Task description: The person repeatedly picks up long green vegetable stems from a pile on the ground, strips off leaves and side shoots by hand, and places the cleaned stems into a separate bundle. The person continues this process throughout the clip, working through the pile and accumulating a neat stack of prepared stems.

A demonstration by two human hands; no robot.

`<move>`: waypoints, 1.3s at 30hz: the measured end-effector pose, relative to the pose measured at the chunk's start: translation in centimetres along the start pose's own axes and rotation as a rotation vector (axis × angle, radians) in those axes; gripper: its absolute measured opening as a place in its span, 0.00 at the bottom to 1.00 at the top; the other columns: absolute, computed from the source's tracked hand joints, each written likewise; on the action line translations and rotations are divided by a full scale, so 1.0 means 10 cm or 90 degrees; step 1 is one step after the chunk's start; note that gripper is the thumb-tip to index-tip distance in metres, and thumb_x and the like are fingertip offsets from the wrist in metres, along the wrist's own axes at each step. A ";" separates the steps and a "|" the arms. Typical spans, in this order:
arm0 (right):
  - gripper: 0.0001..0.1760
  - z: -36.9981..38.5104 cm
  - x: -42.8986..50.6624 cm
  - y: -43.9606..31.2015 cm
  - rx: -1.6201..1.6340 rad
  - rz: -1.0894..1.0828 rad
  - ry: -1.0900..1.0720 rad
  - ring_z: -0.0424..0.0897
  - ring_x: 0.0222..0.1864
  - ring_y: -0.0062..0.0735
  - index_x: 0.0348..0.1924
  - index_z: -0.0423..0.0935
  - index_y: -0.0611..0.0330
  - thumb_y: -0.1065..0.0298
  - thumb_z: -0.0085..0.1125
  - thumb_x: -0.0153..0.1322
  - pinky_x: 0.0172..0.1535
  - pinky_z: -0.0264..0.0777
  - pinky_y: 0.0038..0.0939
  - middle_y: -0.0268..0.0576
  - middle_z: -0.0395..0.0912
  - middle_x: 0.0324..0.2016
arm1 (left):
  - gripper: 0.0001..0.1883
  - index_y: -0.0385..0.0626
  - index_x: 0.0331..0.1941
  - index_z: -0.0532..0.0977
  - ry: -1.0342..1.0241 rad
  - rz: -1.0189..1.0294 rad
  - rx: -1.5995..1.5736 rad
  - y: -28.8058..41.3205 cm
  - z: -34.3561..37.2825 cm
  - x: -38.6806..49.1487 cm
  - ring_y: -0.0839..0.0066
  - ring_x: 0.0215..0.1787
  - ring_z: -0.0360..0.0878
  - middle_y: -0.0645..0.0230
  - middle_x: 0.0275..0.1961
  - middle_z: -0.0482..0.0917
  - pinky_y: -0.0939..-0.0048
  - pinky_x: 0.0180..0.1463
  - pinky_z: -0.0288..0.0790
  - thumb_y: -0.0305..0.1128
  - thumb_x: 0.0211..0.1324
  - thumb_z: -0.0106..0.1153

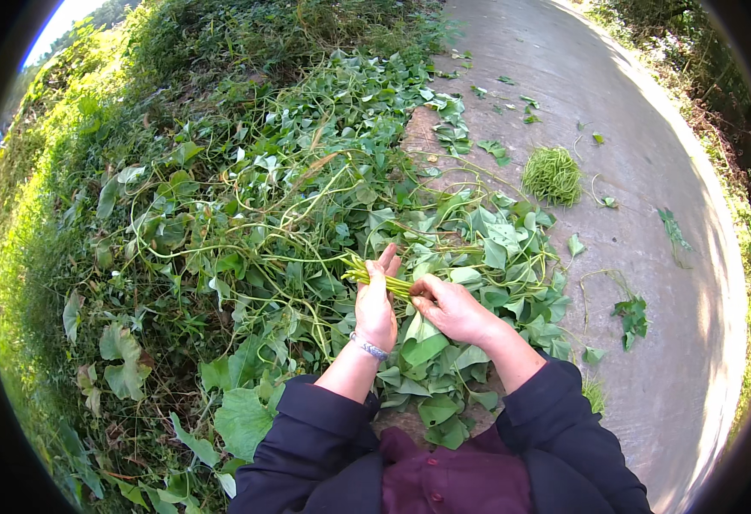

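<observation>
A small bunch of green leaf stalks [397,286] lies across my left hand [376,308], held under the thumb, with its cut ends sticking out to the left. My right hand [449,307] pinches the other end of the bunch, fingers curled in. Below the right fingers hangs a broad green leaf [423,347]; whether it is still joined to a stalk I cannot tell. Leafy vines, which look like sweet potato vines [497,241], are heaped under and around both hands. A patterned bracelet [369,345] circles my left wrist.
On the concrete path [658,173] to the right sits a pile of stripped green stalks [551,176]. Loose leaves and a leafy sprig [632,318] are scattered there. Long bare vine stems [182,252] loop across the weedy bank [157,308] on the left.
</observation>
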State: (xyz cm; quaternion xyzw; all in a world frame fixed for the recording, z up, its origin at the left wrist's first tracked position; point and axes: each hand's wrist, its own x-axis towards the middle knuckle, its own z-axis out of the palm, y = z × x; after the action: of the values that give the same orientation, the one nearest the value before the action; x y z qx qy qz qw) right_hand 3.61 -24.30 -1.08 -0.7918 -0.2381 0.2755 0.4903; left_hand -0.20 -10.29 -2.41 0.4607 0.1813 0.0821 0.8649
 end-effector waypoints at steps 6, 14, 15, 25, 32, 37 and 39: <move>0.11 0.01 0.00 0.03 -0.089 -0.103 -0.078 0.77 0.37 0.48 0.40 0.73 0.65 0.68 0.53 0.68 0.41 0.71 0.39 0.52 0.77 0.33 | 0.21 0.41 0.55 0.61 -0.003 0.036 0.007 0.03 -0.05 0.02 0.60 0.70 0.55 0.58 0.67 0.61 0.62 0.71 0.49 0.47 0.70 0.35; 0.10 0.11 -0.01 0.02 -0.057 -0.112 0.030 0.77 0.37 0.50 0.38 0.75 0.63 0.73 0.50 0.64 0.41 0.71 0.39 0.52 0.76 0.33 | 0.16 0.45 0.46 0.66 -0.007 0.027 -0.055 -0.01 -0.03 0.01 0.60 0.69 0.56 0.57 0.67 0.61 0.59 0.70 0.52 0.45 0.70 0.35; 0.09 0.10 -0.03 0.02 -0.069 -0.105 0.047 0.77 0.36 0.50 0.36 0.76 0.61 0.72 0.50 0.64 0.40 0.71 0.38 0.51 0.77 0.32 | 0.21 0.42 0.51 0.66 -0.042 0.033 -0.065 -0.02 -0.02 0.02 0.61 0.70 0.54 0.59 0.68 0.59 0.60 0.70 0.51 0.47 0.70 0.34; 0.17 0.25 -0.13 0.01 -0.324 -0.158 0.217 0.79 0.28 0.40 0.43 0.70 0.51 0.63 0.60 0.63 0.28 0.73 0.37 0.40 0.76 0.26 | 0.16 0.52 0.38 0.66 0.074 0.002 -0.242 0.17 -0.10 0.08 0.63 0.68 0.58 0.66 0.68 0.60 0.54 0.67 0.54 0.50 0.69 0.35; 0.14 0.27 -0.01 0.13 -0.349 -0.202 0.324 0.76 0.22 0.39 0.38 0.74 0.52 0.60 0.63 0.62 0.24 0.71 0.34 0.38 0.70 0.23 | 0.15 0.52 0.38 0.66 0.034 -0.035 -0.296 0.12 -0.10 0.02 0.62 0.66 0.60 0.66 0.66 0.62 0.52 0.62 0.63 0.49 0.69 0.36; 0.10 0.17 0.05 0.03 -0.215 -0.258 0.427 0.75 0.21 0.39 0.35 0.76 0.51 0.65 0.63 0.61 0.23 0.70 0.33 0.38 0.70 0.23 | 0.16 0.50 0.40 0.66 -0.020 -0.014 -0.266 0.13 -0.07 0.03 0.62 0.67 0.58 0.65 0.68 0.59 0.56 0.61 0.65 0.48 0.69 0.34; 0.09 0.14 0.04 0.01 -0.296 -0.272 0.419 0.74 0.20 0.37 0.33 0.76 0.52 0.68 0.64 0.61 0.23 0.69 0.33 0.37 0.68 0.21 | 0.17 0.48 0.43 0.65 -0.022 -0.025 -0.256 0.12 -0.03 0.01 0.62 0.68 0.57 0.64 0.68 0.58 0.59 0.63 0.63 0.48 0.70 0.34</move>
State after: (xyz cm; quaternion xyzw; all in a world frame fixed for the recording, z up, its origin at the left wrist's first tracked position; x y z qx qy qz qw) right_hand 2.94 -23.18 -1.79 -0.8593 -0.2835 -0.1586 0.3951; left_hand -0.18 -9.29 -1.59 0.2764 0.1550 0.0918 0.9440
